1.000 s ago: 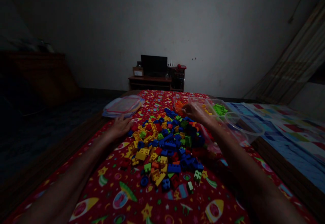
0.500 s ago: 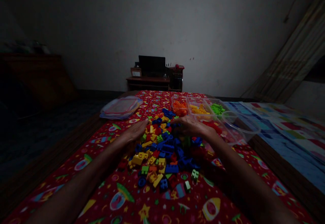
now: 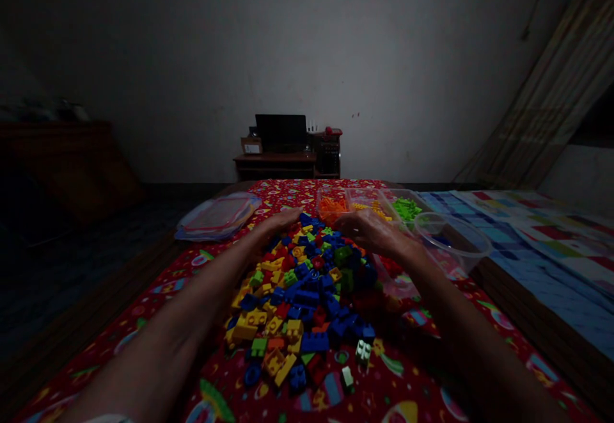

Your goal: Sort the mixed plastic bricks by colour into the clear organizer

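A heap of small plastic building blocks (image 3: pixel 302 295), blue, yellow, red, green and orange, lies on a red patterned cloth (image 3: pixel 412 340). My left hand (image 3: pixel 281 221) rests at the far left edge of the heap, fingers stretched out flat. At the heap's far right edge my right hand (image 3: pixel 367 230) lies over the blocks with fingers loosely curled; whether it holds a block is hidden. Just beyond the right hand stand clear containers (image 3: pixel 384 200) with orange, yellow and green blocks sorted inside.
A stack of clear lids with red rims (image 3: pixel 218 215) lies at the left of the cloth. A round clear tub (image 3: pixel 453 240) stands at the right. A blue patterned mat (image 3: pixel 532 244) lies further right. A low desk with a dark screen (image 3: pixel 283 144) stands against the wall.
My left hand moved from the cloth near the lids onto the far left edge of the heap. My right hand came back from the containers to the heap's far right edge.
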`<state>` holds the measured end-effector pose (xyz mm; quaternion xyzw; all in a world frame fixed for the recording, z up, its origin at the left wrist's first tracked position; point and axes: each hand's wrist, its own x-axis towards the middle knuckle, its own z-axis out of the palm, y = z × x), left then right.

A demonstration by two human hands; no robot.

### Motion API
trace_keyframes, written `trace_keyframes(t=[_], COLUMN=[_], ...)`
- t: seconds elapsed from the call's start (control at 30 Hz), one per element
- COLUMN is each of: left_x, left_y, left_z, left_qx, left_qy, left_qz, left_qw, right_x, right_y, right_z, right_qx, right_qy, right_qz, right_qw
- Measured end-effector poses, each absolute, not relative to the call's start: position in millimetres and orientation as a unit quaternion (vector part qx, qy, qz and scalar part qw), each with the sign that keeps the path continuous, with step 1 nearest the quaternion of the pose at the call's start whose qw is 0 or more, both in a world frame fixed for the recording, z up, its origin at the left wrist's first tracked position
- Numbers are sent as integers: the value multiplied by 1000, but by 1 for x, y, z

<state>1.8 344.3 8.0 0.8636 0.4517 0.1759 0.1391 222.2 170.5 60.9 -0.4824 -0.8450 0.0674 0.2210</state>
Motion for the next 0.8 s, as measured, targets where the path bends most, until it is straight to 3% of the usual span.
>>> trace_keyframes(t=[0.23, 0.53, 0.8], left_x=[10, -3, 10], left_y=[350, 311, 233], left_z=[-5, 21, 38], left_qx=[873, 901, 948], left_qy=[428, 355, 254], left_qz=[121, 140, 134], left_qw=[199, 209, 135], right_x=[225, 228, 220], right_y=[174, 187, 180], right_z=[60, 49, 48], right_qx=[-480, -484, -493], right_qy=[-848, -851, -849], right_qz=[46, 23, 32], right_qw=[219, 202, 186])
